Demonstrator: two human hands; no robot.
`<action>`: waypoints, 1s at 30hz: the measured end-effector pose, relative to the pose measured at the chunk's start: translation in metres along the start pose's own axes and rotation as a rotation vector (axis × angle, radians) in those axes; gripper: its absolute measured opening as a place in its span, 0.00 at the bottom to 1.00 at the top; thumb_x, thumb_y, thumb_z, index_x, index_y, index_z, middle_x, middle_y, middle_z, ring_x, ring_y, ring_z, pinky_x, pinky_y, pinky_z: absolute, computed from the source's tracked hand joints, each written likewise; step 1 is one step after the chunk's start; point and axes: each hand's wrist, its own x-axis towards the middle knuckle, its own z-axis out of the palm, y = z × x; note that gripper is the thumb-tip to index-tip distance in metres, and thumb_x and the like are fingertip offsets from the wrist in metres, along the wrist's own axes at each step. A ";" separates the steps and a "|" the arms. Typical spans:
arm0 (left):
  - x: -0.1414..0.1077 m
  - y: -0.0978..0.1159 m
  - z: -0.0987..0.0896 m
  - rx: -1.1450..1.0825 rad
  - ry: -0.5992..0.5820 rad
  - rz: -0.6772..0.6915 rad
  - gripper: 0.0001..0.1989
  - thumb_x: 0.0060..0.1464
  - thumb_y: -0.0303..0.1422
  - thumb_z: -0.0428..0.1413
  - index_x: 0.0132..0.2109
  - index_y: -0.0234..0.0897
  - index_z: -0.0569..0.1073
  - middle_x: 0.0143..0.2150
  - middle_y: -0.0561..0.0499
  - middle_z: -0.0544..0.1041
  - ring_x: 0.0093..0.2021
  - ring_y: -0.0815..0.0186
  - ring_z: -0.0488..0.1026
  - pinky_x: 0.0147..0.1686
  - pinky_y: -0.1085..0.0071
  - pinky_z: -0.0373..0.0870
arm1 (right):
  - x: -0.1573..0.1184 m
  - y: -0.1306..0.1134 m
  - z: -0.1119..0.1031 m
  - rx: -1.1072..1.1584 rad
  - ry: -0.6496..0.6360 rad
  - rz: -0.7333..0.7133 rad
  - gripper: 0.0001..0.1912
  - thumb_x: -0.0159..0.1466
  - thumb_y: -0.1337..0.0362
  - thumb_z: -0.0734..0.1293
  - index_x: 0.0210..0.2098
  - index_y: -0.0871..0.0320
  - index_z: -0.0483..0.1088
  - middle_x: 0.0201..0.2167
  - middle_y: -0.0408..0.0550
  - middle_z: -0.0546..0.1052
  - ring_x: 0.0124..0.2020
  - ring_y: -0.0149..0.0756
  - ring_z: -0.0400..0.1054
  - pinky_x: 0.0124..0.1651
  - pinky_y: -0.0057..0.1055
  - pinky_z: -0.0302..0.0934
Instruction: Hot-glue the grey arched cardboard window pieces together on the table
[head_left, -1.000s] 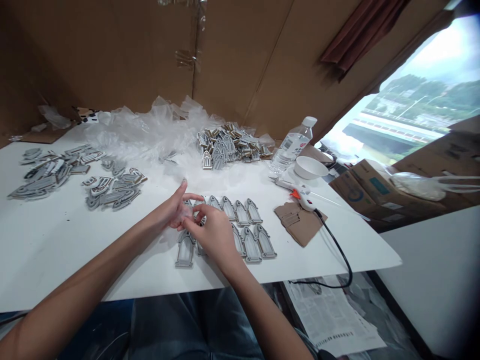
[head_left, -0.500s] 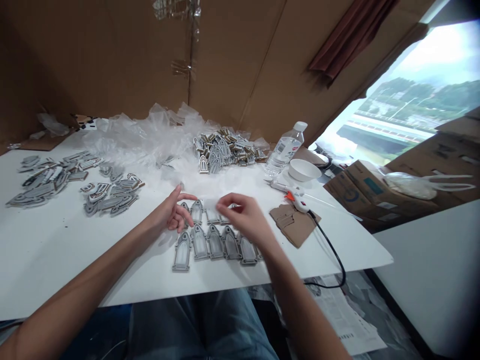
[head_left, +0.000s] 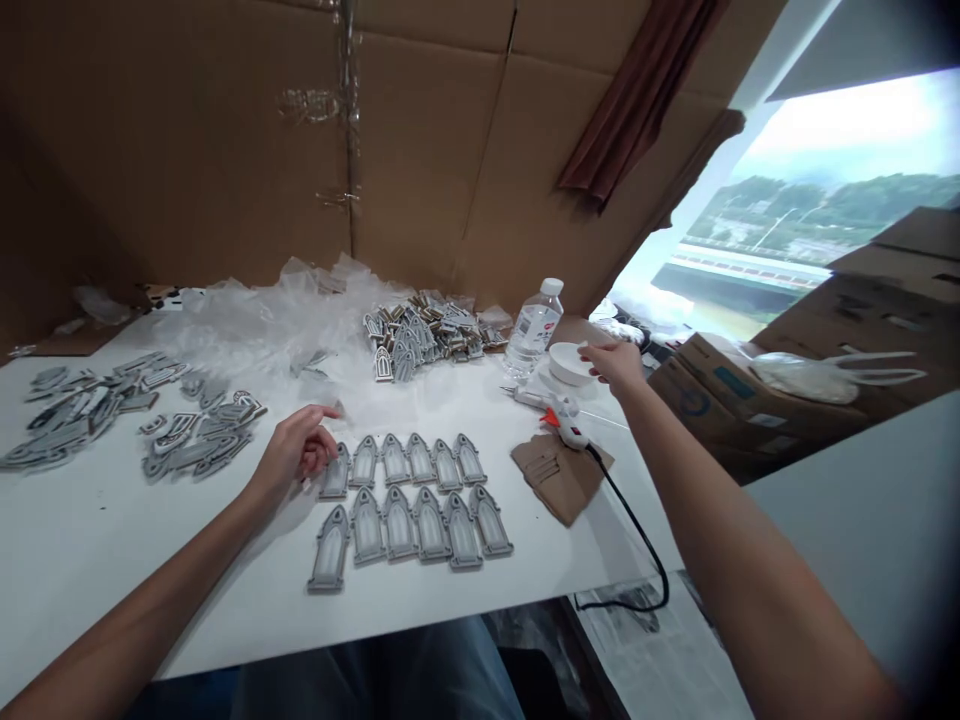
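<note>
Two rows of grey arched window-shaped pieces [head_left: 400, 522] lie on the white table [head_left: 247, 600] in front of me. My left hand [head_left: 301, 445] is beside the left end of the back row, close to a grey piece [head_left: 335, 472]; its index finger is stretched out, the others curled, and nothing shows in it. At the right, my right hand [head_left: 613, 364] is at the rim of a white bowl [head_left: 571, 364], thumb and fingers drawn together. Whatever is between those fingertips is too small to make out.
A glue gun [head_left: 568, 421] with a black cord lies by folded brown cardboard [head_left: 562, 478]. Behind it stands a plastic bottle [head_left: 535, 328]. Piles of pieces [head_left: 431, 330] and clear plastic wrap [head_left: 262, 320] cover the back; more pieces [head_left: 199, 440] lie left.
My right hand has moved from above the back row to the white bowl at the right. My left hand has shifted slightly off the row. The view has turned to the right.
</note>
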 end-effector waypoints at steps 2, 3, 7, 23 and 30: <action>0.000 0.000 0.000 0.043 0.004 0.025 0.20 0.53 0.46 0.53 0.46 0.36 0.68 0.23 0.54 0.74 0.15 0.72 0.62 0.13 0.79 0.53 | 0.009 0.006 0.002 -0.057 0.026 0.015 0.22 0.59 0.62 0.65 0.46 0.74 0.71 0.27 0.57 0.75 0.22 0.33 0.66 0.23 0.28 0.57; -0.001 0.000 0.000 0.080 0.001 0.047 0.20 0.52 0.45 0.55 0.46 0.36 0.68 0.25 0.53 0.74 0.16 0.71 0.63 0.14 0.78 0.55 | 0.009 0.010 0.003 -0.090 0.027 0.007 0.24 0.59 0.60 0.64 0.48 0.74 0.70 0.27 0.57 0.75 0.24 0.35 0.67 0.25 0.29 0.58; -0.003 0.004 -0.005 0.389 -0.087 0.227 0.16 0.50 0.35 0.56 0.47 0.37 0.69 0.37 0.49 0.75 0.31 0.66 0.71 0.28 0.74 0.68 | -0.010 0.024 0.002 -0.243 -0.067 -0.101 0.19 0.57 0.54 0.66 0.41 0.61 0.74 0.29 0.53 0.77 0.32 0.40 0.71 0.33 0.33 0.60; -0.015 0.002 -0.024 0.870 -0.443 0.327 0.27 0.46 0.39 0.62 0.54 0.38 0.70 0.59 0.41 0.68 0.60 0.51 0.65 0.58 0.60 0.63 | -0.078 0.044 0.023 -0.653 -0.328 -0.231 0.37 0.52 0.39 0.64 0.50 0.58 0.60 0.42 0.60 0.75 0.41 0.54 0.71 0.33 0.38 0.60; -0.024 0.018 -0.022 0.949 -0.233 0.426 0.19 0.45 0.42 0.63 0.44 0.39 0.73 0.58 0.41 0.71 0.57 0.50 0.70 0.55 0.59 0.66 | -0.074 0.055 0.018 -0.388 -0.216 -0.199 0.33 0.53 0.45 0.66 0.52 0.58 0.60 0.39 0.57 0.74 0.42 0.51 0.70 0.34 0.36 0.59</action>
